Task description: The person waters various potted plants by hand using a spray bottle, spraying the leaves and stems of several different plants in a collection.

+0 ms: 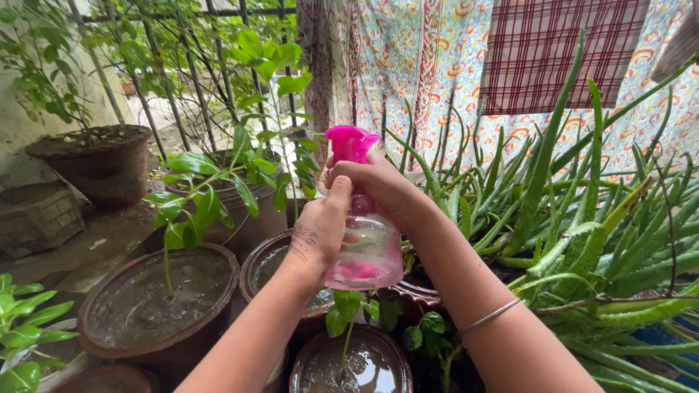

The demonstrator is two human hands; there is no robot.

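A clear pink spray bottle (368,255) with a bright pink trigger head (349,143) is held up in the middle of the head view. My left hand (320,225) wraps around the bottle's body from the left. My right hand (378,185) grips the neck just under the trigger head, with a thin bangle on that wrist. The nozzle faces away from me, toward the leafy plants behind it. Wet clay pots (156,302) stand below the bottle.
Several brown clay pots with wet soil sit low at left and centre, one with a leafy seedling (200,193). A big aloe plant (582,218) fills the right. Patterned and checked cloths (553,51) hang behind. A larger pot (102,156) stands far left by a wall.
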